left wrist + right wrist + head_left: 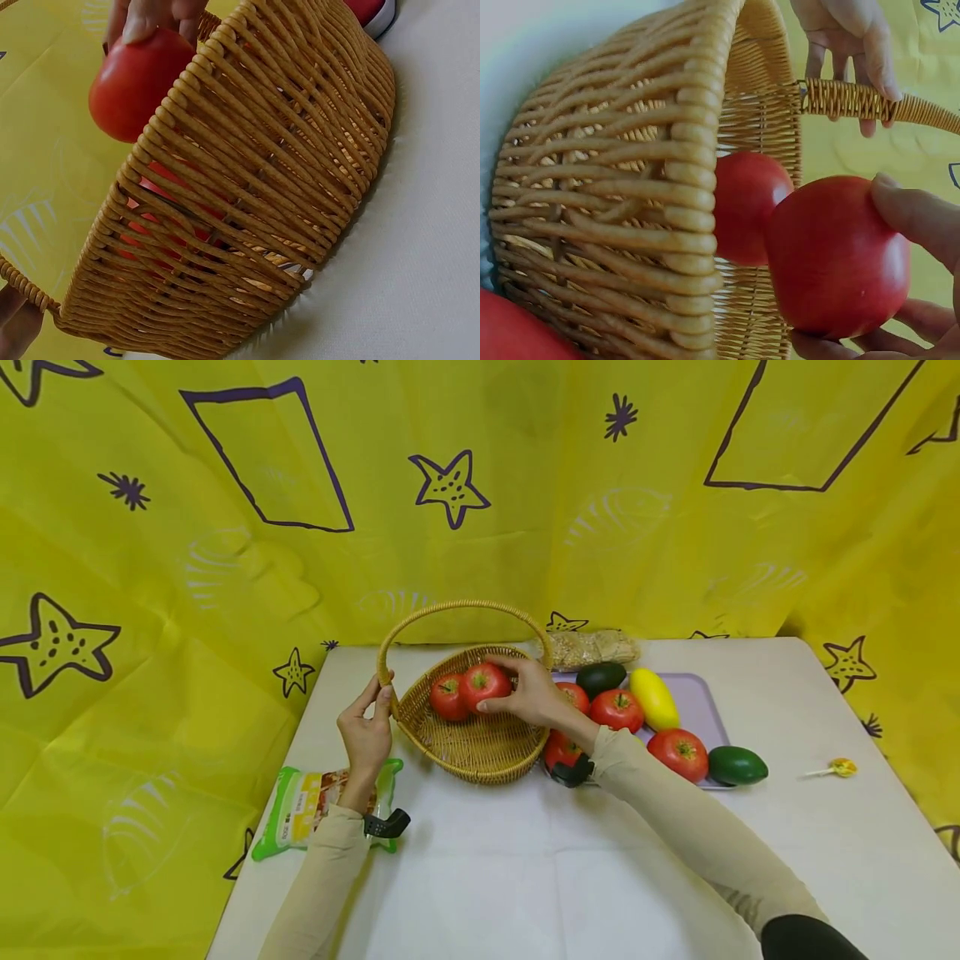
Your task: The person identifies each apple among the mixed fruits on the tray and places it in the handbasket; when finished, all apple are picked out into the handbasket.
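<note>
A wicker basket [480, 756] with a tall arched handle stands on the white table. My left hand [366, 735] grips the foot of that handle on its left side, thumb and fingers around it in the right wrist view. With thumb and fingers on opposite sides, my right hand [534, 693] holds a red apple [836, 255] at the basket's mouth. In the left wrist view the held apple [139, 86] shows above the rim. Another red apple [447, 697] lies inside the basket, just left of the held one and partly seen through the weave.
Right of the basket, a lilac tray [701, 697] bears several red apples, a yellow fruit [654, 700] and dark green fruits. A straw-coloured bundle [592, 650] lies behind it. A green food bag [300, 810] lies under my left forearm; a lollipop [842, 767] is far right.
</note>
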Available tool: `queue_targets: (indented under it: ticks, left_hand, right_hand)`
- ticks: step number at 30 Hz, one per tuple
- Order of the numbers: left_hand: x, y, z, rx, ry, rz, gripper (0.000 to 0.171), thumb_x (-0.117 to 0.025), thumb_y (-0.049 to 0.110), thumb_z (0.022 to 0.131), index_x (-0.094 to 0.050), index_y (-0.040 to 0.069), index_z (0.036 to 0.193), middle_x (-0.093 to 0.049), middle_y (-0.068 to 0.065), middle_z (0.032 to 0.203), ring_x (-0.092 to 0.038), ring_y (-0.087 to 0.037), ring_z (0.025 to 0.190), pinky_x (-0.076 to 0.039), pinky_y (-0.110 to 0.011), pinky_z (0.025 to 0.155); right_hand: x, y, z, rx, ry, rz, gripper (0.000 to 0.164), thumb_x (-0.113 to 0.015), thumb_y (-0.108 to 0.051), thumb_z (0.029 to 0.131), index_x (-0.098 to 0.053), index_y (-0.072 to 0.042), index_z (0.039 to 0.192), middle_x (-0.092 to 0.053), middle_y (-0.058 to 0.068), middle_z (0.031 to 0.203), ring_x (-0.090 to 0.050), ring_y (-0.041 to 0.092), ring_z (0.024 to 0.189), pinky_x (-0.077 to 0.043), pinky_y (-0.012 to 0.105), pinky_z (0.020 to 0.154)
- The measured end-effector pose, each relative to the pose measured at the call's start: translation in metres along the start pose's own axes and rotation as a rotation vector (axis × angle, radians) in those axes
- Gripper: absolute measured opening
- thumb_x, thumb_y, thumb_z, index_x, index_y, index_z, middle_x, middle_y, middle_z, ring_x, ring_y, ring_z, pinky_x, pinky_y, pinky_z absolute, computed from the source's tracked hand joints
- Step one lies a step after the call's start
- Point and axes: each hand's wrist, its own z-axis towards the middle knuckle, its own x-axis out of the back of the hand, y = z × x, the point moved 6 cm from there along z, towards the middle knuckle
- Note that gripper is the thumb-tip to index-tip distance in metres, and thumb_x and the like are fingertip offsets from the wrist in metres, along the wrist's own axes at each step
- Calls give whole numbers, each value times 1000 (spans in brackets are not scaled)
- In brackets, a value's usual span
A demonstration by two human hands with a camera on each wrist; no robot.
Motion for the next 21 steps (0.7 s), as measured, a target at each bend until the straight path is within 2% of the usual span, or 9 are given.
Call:
queue_targets:
  ticks: [12, 21]
  left_hand:
    - [-1, 1, 0, 7, -1, 1, 29, -65, -2, 103, -70, -10, 130, -73, -32, 123, -68, -13, 97, -55, -10, 70]
    - [-1, 2, 0, 2, 4, 6, 29, -65, -2, 103, -70, -10, 131, -73, -32, 123, -68, -13, 97, -54, -10, 69]
  right_hand:
    - [-1, 4, 19, -33, -7, -133, 81, -92, -16, 83, -55, -3, 153, -61, 23, 149, -59, 40, 135, -50, 51, 114]
    - [-1, 6, 28, -9, -54, -240, 77, -88, -10, 84, -54, -1, 153, -55, 24, 154, -53, 42, 140, -41, 54, 120]
